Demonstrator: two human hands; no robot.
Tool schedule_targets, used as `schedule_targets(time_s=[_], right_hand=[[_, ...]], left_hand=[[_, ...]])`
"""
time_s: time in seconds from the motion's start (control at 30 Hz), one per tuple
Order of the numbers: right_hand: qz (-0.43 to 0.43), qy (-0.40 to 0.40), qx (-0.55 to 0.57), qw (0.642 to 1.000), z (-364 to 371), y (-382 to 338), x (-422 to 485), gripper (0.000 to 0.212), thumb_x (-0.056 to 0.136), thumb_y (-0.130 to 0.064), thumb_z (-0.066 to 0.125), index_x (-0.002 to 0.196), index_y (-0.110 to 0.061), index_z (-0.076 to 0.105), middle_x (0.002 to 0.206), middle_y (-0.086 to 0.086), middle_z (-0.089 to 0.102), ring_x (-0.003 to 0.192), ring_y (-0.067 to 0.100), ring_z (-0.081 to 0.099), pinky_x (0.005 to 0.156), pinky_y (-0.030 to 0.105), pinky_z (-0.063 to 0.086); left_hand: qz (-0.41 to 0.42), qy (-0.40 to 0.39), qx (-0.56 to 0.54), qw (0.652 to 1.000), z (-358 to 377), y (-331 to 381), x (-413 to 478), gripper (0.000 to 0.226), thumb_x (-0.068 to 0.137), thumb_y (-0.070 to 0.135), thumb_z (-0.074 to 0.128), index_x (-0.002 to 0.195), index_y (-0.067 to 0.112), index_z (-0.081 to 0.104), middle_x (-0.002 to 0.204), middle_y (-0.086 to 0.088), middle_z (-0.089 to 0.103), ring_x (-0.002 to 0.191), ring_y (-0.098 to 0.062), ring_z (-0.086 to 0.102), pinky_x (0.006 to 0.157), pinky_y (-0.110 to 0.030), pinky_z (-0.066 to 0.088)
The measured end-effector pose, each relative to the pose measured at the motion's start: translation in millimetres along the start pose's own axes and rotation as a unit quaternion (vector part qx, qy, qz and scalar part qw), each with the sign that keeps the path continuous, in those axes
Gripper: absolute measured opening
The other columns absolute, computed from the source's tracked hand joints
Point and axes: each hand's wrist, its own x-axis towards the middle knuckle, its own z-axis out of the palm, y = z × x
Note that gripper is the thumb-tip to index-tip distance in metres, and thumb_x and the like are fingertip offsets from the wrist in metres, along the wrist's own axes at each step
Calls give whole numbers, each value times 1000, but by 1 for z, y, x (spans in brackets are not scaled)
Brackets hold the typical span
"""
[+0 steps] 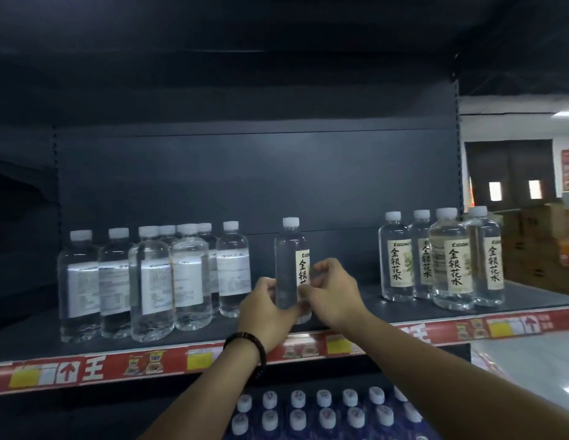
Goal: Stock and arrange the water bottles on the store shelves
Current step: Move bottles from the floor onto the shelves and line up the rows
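Bottle: the bottle [291, 265] you hold stands upright on the shelf [356, 300], apart from the left group [149, 281] at its 9 o'clock and the right group [451, 265] at its 3 o'clock.
Left hand: your left hand [267, 308] curls its fingers round the lower body from 9 o'clock.
Right hand: your right hand [332, 293] pinches the label side from 3 o'clock.
Label: it faces about 4 o'clock, so twist it to 6 o'clock to match the right group.
Grip: keep the base flat and squeeze lightly, because the thin plastic probably dents.
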Motion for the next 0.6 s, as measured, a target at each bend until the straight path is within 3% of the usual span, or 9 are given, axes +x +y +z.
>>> schedule_targets(time_s=[0.1,0.17,0.23,0.3,0.43,0.6], right_hand=[[-14,3,-16,1000,-13,8,0,31,94,-26,70,122,-22,60,99,-3,70,89,13,68,69,24,52],[-34,7,-49,998,-20,13,0,31,91,-29,69,120,-23,59,103,-2,69,95,17,66,81,33,56],[-50,6,-83,995,-30,17,-2,34,89,-30,68,121,-23,58,109,-2,67,100,18,64,90,39,56],[-61,2,-102,993,-41,22,-3,37,87,-31,66,121,-24,56,111,-2,67,102,18,64,92,42,57],[-90,3,-161,983,-69,35,-3,41,90,-30,66,128,-24,53,119,-1,62,105,17,62,94,43,58],[-163,-15,-368,915,-113,56,-12,61,101,-35,54,157,-19,34,144,3,49,121,26,61,95,44,59]], left_hand=[[2,-19,33,999,12,6,11,51,71,57,88,110,31,67,101,17,74,92,-2,70,80,-25,57],[-1,-39,27,999,21,8,17,45,74,54,87,108,30,73,97,16,77,89,0,72,82,-27,60],[0,-59,30,998,29,11,21,44,75,53,87,111,30,75,96,17,78,87,3,72,73,-17,55],[1,-77,28,997,38,14,26,50,75,52,88,118,31,73,98,17,79,90,4,72,69,-10,49],[-1,-113,-12,994,64,22,34,61,76,46,91,126,28,61,99,12,80,92,-3,75,73,-17,53],[15,-162,-52,985,102,43,34,52,85,27,88,129,20,61,102,6,80,89,-6,76,64,-12,53]])
